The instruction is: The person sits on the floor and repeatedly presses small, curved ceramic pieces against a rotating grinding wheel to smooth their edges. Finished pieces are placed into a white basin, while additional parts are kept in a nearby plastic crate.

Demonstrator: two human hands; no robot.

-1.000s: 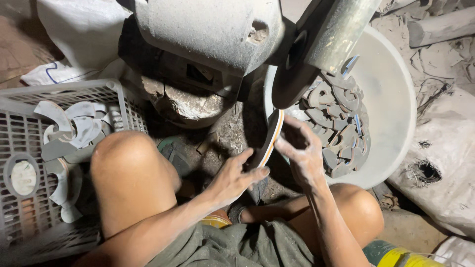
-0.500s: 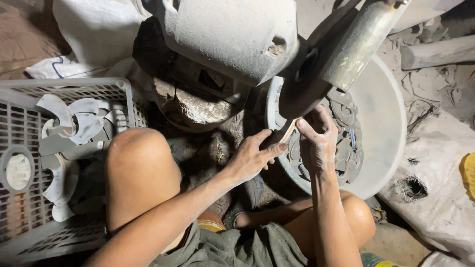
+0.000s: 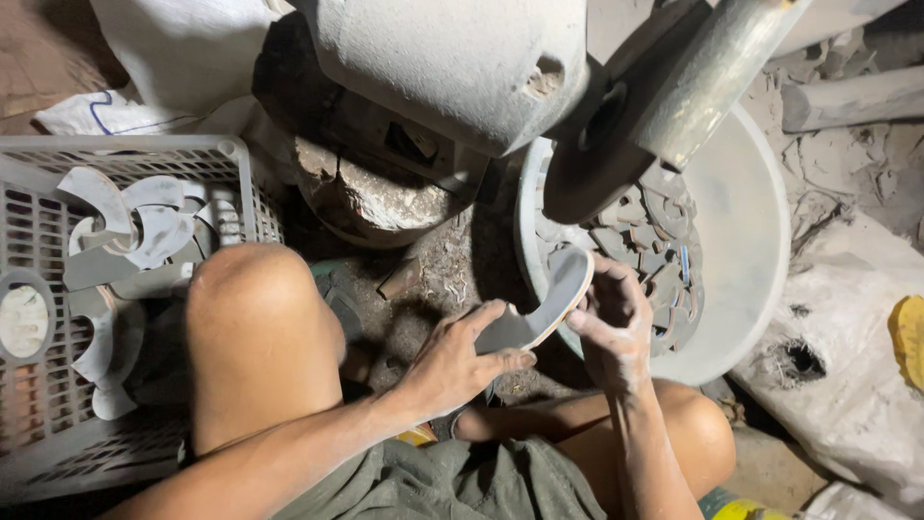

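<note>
A white sack [image 3: 847, 385] lay at the right, torn with a dark hole, and a yellow wrapper [image 3: 907, 337] rested on its far edge. At the upper left a white bag [image 3: 106, 114] with a thin blue line sat crumpled behind a grey plastic crate [image 3: 236, 183]. Inside the crate lay curved grey pieces [image 3: 125, 226] and a round white disc [image 3: 24, 323].

The curved piece [image 3: 549, 303] in hand was flat and grey with a pale rim, bent like a crescent, dusty on its face. It was held above the ground between the person's knees, its upper end just under the dark grinding wheel [image 3: 597, 164] and over the near rim of a white basin [image 3: 741, 241] that held many small grey offcuts [image 3: 654, 250].

The left hand [image 3: 457, 361] gripped the lower end of the piece, thumb pressed along one side and fingers curled under the other. The right hand [image 3: 611, 327] clasped the upper end, fingers bent and pressed together around its edge. A large grey machine housing [image 3: 452, 67] hung over the wheel, with a rough stone [image 3: 375, 202] beneath it.
</note>
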